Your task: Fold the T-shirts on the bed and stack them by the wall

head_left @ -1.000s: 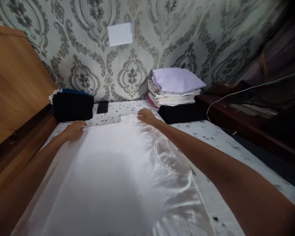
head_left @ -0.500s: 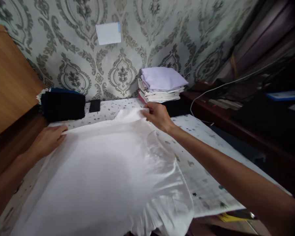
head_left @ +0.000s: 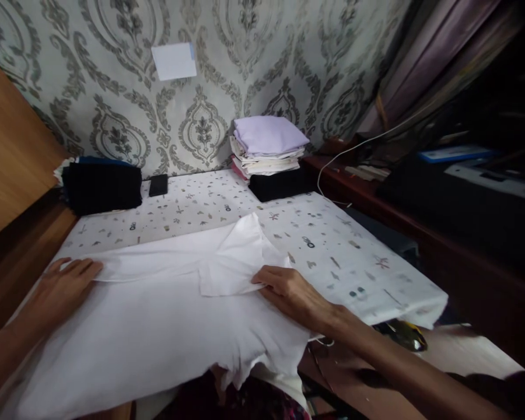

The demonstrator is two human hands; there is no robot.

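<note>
The table (head_left: 341, 256), covered by a patterned sheet, runs from the near edge to a papered wall (head_left: 114, 116). A wooden panel (head_left: 13, 157) closes its left side, and a dark shelf (head_left: 420, 227) runs along the right.

The white cloth (head_left: 157, 332) lies across the near half of the table. Its long axis runs left to right, and its near part hangs over the near edge. Beyond it the sheet is bare up to the far edge, and the right near corner is bare too, so there is room on both those sides.

2 stacks sit at the far edge: a black stack (head_left: 100, 186) in the far left corner and a lilac-topped stack (head_left: 266, 143) on a black fold (head_left: 277, 185) toward the far right.

The left hand (head_left: 63, 286) lies flat on the cloth's left end, fingers straight, spread and gripping nothing. The right hand (head_left: 295, 294) rests near the cloth's right end, its fingertips (head_left: 262, 280) pointing left.

A flap (head_left: 234, 256) of the cloth is turned over and points toward the far edge. Its near corner touches those fingertips, so the right hand is far nearer to it than the left. Whether they pinch the flap or only press it I cannot tell.

A phone (head_left: 158, 185) lies just right of the black stack.
</note>
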